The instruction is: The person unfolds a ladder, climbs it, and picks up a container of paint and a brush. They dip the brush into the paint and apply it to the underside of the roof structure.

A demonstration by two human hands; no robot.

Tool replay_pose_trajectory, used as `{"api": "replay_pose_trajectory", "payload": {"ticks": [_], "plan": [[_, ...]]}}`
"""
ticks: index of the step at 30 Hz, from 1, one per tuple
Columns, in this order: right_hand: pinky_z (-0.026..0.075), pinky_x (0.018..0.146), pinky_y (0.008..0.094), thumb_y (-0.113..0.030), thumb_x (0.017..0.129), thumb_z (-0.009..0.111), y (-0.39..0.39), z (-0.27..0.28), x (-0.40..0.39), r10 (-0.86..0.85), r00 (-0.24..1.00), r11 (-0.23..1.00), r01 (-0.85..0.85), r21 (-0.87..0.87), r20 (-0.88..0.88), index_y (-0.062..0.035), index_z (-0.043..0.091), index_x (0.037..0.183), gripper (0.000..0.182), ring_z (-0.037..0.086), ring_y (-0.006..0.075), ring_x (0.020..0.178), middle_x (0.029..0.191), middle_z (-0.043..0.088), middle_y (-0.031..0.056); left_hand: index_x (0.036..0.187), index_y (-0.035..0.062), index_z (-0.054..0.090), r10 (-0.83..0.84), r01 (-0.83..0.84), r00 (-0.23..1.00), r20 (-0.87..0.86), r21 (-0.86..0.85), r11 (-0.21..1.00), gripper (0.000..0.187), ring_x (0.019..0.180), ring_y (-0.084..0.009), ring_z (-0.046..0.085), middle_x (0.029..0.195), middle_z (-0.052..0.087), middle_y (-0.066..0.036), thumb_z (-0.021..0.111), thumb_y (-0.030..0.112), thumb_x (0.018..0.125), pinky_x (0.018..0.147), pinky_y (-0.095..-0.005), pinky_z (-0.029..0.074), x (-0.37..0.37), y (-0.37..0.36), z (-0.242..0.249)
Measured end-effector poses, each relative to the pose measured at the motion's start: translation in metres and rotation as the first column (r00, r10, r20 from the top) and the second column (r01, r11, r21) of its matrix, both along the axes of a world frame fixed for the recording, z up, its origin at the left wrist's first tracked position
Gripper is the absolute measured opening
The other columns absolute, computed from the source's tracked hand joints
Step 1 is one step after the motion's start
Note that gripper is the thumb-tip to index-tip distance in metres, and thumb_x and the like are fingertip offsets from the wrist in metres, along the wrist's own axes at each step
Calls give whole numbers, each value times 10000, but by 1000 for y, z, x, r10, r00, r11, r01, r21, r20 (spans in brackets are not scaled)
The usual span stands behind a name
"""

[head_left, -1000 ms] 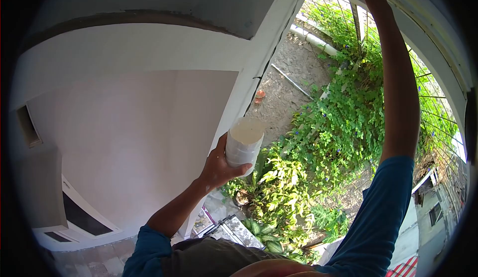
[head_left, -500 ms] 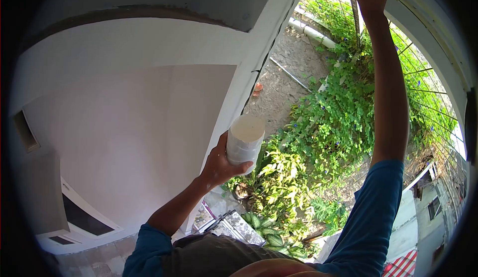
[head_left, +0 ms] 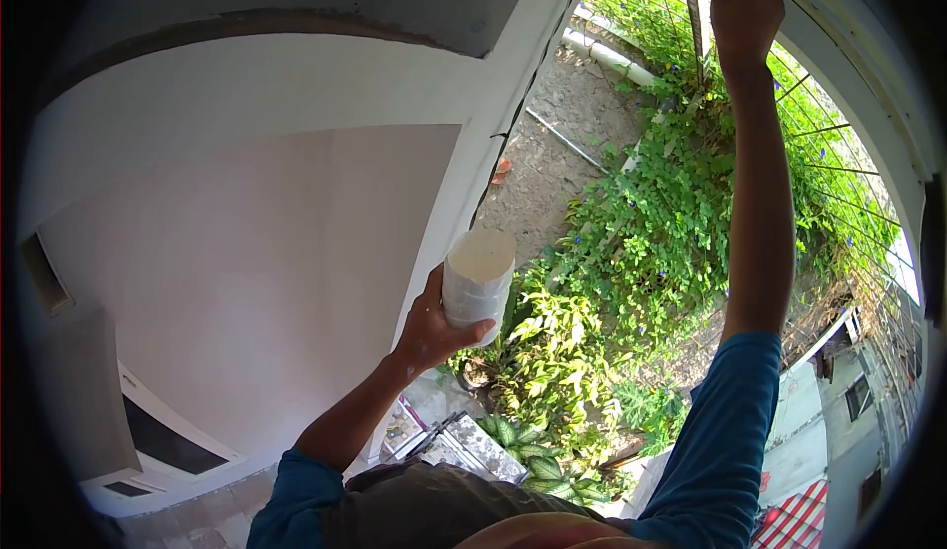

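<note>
My left hand (head_left: 424,324) is wrapped round a white cylindrical container (head_left: 477,292) at mid-frame. Its pale top faces me, and whitish specks dot the hand. High at the upper edge of the view, my right hand (head_left: 746,18) is raised with its fingers closed beside the white frame (head_left: 838,31). A small dark part of something shows at those fingers, but the frame edge cuts it off and I cannot make out what it is.
A pale wall (head_left: 266,253) and a white post (head_left: 444,189) stand on the left. Leafy plants (head_left: 641,233) and a wire grid (head_left: 838,145) lie beyond the opening. Below are a paint-spotted surface (head_left: 473,450) and a red-and-white striped sheet (head_left: 797,517).
My right hand has come lower into view, showing more of its fingers and a bit of something dark there. The left hand and container appear slightly further left as the view shifts.
</note>
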State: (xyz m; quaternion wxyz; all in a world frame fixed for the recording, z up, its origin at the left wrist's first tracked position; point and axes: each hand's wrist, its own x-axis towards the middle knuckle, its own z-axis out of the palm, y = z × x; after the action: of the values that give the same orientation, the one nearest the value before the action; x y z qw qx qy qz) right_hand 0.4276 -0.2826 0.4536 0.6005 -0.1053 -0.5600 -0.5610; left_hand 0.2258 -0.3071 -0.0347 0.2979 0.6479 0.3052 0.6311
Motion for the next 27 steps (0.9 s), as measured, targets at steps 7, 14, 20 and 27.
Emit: {"api": "replay_pose_trajectory", "payload": {"ticks": [7, 14, 20, 27], "plan": [[516, 631, 426, -137, 937, 669, 21, 16, -26, 118, 992, 991, -120, 53, 39, -14, 583, 959, 151, 654, 381, 679, 748, 649, 197, 1487, 19, 346, -25, 27, 998, 54, -23, 999, 985, 1166, -323, 639, 1302, 598, -202, 884, 321, 720, 989, -446, 536, 2, -1, -1], [489, 625, 484, -139, 934, 647, 6, 32, -4, -92, 995, 996, 92, 1, 31, -15, 549, 997, 170, 603, 420, 665, 706, 589, 197, 1478, 14, 355, -51, 51, 998, 41, -20, 998, 977, 1162, -320, 641, 1292, 600, -208, 882, 330, 718, 990, -444, 535, 4, 0, -1], [485, 611, 489, -148, 894, 667, 0, 76, -30, -146, 985, 983, 133, 129, 95, -8, 555, 940, 185, 615, 440, 674, 675, 592, 210, 1483, 7, 335, -25, 27, 999, 48, -44, 999, 987, 1159, -326, 646, 1287, 606, -214, 878, 324, 722, 983, -448, 539, -2, 4, -4], [483, 633, 511, -169, 861, 689, 49, 91, -39, -114, 988, 993, 111, 36, 103, 17, 556, 855, 228, 617, 456, 706, 707, 607, 240, 1478, -5, 332, -22, 25, 998, 53, -51, 998, 991, 1154, -331, 652, 1275, 619, -217, 884, 310, 717, 987, -451, 539, 4, 9, -8]]}}
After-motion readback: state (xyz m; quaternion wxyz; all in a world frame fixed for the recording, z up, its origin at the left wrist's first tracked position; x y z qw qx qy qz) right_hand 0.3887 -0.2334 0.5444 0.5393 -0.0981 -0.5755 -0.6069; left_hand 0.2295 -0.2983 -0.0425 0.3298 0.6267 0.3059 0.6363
